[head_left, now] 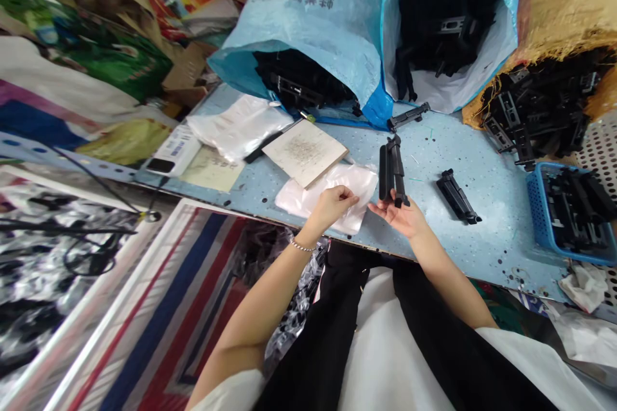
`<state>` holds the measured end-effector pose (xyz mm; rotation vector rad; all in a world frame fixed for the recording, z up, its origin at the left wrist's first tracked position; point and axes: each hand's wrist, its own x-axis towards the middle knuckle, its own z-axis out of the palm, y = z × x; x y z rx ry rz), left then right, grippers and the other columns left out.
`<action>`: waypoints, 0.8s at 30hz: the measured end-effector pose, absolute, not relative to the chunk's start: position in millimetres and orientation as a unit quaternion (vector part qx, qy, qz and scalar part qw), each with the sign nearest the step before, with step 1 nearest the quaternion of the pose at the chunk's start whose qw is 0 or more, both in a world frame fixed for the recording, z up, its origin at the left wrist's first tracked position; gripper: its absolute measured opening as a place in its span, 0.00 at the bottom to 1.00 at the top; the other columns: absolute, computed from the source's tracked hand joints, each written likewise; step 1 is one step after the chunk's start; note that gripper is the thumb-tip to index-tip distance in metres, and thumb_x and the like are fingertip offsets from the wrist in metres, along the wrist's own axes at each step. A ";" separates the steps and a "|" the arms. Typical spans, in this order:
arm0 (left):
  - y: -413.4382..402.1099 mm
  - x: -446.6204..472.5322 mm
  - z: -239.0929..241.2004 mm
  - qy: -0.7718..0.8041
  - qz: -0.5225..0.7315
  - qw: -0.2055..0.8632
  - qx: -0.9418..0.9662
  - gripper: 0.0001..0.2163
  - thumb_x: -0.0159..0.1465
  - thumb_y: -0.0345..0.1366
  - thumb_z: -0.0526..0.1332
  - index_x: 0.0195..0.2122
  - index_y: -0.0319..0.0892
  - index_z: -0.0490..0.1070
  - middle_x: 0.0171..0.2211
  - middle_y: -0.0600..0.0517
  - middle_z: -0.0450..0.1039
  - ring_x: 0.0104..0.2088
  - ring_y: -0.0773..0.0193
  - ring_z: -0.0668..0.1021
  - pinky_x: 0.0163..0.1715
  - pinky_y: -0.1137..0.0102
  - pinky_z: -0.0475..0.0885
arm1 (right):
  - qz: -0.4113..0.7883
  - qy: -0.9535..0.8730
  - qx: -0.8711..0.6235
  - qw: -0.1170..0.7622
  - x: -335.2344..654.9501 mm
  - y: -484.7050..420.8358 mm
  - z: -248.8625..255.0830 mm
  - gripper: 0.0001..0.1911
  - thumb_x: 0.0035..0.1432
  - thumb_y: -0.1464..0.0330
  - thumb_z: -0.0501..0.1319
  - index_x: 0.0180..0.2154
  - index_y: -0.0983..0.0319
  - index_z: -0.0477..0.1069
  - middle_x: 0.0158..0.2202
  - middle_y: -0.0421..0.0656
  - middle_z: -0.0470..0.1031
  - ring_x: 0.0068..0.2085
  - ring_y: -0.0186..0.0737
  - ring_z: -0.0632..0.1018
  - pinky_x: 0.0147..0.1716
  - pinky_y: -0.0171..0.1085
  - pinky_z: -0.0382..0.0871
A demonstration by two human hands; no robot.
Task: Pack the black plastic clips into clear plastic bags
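Observation:
My left hand (337,202) is closed in a pinch at the upper edge of a clear plastic bag (303,200), which lies flat in a stack on the bench. My right hand (402,215), palm up, grips the lower end of a long black hinged plastic piece (391,170), folded and held upright above the bench. Its exact kind I cannot make out. Right of that hand lies a similar black piece (457,196), and another black piece (409,117) rests near the bags at the back. Part of the plastic stack sits under a worn square board (305,151).
Blue woven sacks (308,26) and a yellow sack (559,13) at the back spill black parts. A blue basket (540,212) of black pieces stands right. More plastic bags (238,122) and a white box (174,151) lie left. The bench edge runs before my body.

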<state>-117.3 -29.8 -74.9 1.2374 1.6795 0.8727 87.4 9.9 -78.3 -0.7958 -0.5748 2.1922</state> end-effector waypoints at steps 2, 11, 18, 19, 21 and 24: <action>-32.2 -114.8 -72.2 0.675 0.346 0.407 0.509 0.10 0.58 0.42 0.62 0.26 0.42 0.71 0.22 0.55 0.70 0.24 0.67 0.70 0.25 0.72 0.64 | 0.841 -0.224 -0.317 0.378 70.8 12.5 -80.5 0.14 0.47 0.59 0.71 0.30 0.56 0.70 0.28 0.37 0.75 0.32 0.39 0.76 0.50 0.51 0.74; -42.5 -134.3 -59.0 0.635 0.426 0.404 0.502 0.06 0.56 0.37 0.63 0.30 0.43 0.66 0.26 0.54 0.73 0.26 0.66 0.75 0.29 0.70 0.71 | 0.762 -0.330 -0.397 0.392 70.3 13.6 -78.0 0.14 0.43 0.60 0.72 0.27 0.56 0.69 0.30 0.38 0.72 0.35 0.40 0.75 0.45 0.43 0.72; -44.4 -133.4 -62.6 0.662 0.291 0.249 0.644 0.16 0.58 0.26 0.56 0.45 0.39 0.76 0.46 0.44 0.78 0.39 0.59 0.79 0.48 0.61 0.75 | 0.881 -0.232 -0.313 0.268 108.0 -16.6 -59.1 0.15 0.51 0.55 0.67 0.35 0.59 0.71 0.27 0.37 0.68 0.25 0.32 0.64 0.34 0.40 0.72; -44.2 -131.8 -64.4 0.665 0.285 0.269 0.636 0.17 0.57 0.27 0.58 0.48 0.39 0.76 0.46 0.44 0.78 0.36 0.61 0.79 0.45 0.62 0.76 | 0.903 -0.214 -0.296 0.228 110.2 -23.2 -60.3 0.17 0.52 0.54 0.66 0.37 0.59 0.72 0.26 0.37 0.66 0.25 0.32 0.62 0.31 0.37 0.71; -43.4 -131.1 -67.9 0.669 0.293 0.313 0.607 0.20 0.56 0.29 0.62 0.51 0.40 0.75 0.44 0.46 0.78 0.31 0.64 0.79 0.40 0.65 0.77 | 0.932 -0.179 -0.270 0.163 111.2 -35.4 -66.4 0.18 0.54 0.54 0.65 0.39 0.61 0.72 0.25 0.36 0.63 0.24 0.31 0.58 0.27 0.34 0.68; -43.1 -137.0 -70.6 0.679 0.336 0.330 0.563 0.19 0.58 0.33 0.62 0.52 0.39 0.75 0.43 0.46 0.78 0.31 0.64 0.79 0.37 0.67 0.77 | 0.944 -0.139 -0.275 0.116 110.0 -46.7 -79.8 0.17 0.55 0.55 0.65 0.39 0.62 0.73 0.24 0.35 0.61 0.23 0.30 0.57 0.26 0.32 0.67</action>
